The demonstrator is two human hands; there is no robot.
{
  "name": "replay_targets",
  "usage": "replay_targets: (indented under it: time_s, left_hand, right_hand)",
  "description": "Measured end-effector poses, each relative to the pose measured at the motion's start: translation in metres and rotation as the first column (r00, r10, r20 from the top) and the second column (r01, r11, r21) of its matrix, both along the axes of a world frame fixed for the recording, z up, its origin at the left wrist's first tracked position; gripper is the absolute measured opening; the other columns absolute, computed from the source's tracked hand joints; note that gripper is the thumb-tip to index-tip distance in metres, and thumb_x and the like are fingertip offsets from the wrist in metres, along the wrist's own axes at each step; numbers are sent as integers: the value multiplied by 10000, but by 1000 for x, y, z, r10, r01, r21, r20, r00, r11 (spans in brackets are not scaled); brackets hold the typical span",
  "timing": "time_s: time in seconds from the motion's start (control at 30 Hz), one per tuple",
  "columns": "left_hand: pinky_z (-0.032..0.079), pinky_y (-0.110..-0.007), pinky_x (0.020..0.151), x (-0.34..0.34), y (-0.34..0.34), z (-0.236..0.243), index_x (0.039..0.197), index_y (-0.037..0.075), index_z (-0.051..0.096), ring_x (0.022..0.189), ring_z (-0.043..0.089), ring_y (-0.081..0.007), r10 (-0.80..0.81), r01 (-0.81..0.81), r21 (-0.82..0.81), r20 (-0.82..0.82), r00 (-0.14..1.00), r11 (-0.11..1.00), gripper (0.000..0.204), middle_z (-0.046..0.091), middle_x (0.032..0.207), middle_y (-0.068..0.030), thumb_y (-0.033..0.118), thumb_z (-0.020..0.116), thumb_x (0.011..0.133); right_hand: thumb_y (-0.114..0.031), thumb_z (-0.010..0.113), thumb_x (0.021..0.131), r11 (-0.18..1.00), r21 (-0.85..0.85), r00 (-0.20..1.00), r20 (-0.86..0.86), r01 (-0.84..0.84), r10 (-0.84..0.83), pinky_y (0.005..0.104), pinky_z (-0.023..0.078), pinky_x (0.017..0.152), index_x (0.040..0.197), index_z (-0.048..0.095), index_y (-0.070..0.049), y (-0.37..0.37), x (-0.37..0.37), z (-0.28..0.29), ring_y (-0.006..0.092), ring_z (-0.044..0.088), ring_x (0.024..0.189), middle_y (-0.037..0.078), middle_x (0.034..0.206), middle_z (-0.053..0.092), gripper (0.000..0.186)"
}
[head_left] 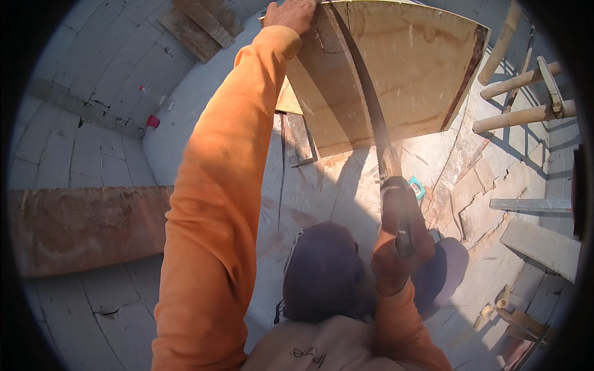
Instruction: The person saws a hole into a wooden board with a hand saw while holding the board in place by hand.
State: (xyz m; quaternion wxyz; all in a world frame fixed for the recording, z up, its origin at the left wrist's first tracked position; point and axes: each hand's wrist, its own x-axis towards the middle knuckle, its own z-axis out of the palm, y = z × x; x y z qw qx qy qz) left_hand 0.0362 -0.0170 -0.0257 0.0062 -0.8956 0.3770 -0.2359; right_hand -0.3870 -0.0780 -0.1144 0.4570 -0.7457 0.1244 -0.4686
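Note:
My right hand (401, 256) is wrapped around the wooden handle of a handsaw (369, 86). Its long blade runs away from me along a large plywood board (427, 68), its tip at the far edge. How deep the teeth sit in the wood I cannot tell. With my arm stretched out, my left hand (291, 17) grips the board's far left corner, its fingertips partly cut off by the picture's top. The board is raised in front of my knees, and its near edge faces me. A teal tape measure (417, 187) lies on the floor just beyond my right hand.
A wide brown plank (93, 229) sits at the left by the block wall. Bamboo poles (523, 83) stand at the right, near a grey board (541, 247). Wood offcuts (198, 28) rest at the far left, and a red cup (153, 121) is by the wall.

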Motion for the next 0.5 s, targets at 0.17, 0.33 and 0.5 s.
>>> replay_targets:
  time_s: [0.17,0.33,0.5]
  left_hand:
    - [407,-546,1074,12,1,-18,1483,129,491,1379,522,-258,17,-13,-31,122,992,999,480,557,1508,-89,227,373,1028]
    - [415,-547,1060,43,18,-21,1491,127,486,1365,535,-271,-65,63,17,180,981,998,493,566,1498,-92,239,392,1019]
    - [418,-538,1061,22,3,-19,1455,108,510,1337,557,-272,-70,78,-50,143,987,996,476,603,1444,-101,221,437,998]
  right_hand:
    - [-62,702,936,1000,-26,999,-34,10,-11,310,578,698,1235,682,91,-2,58,41,250,780,826,253,970,763,337]
    - [-37,705,925,997,11,991,106,-80,78,301,565,710,1232,680,99,-24,142,77,233,770,813,246,917,757,336]
    - [-18,657,949,999,39,1000,-16,-25,25,283,564,658,1265,676,76,3,-8,5,165,748,788,225,942,769,330]
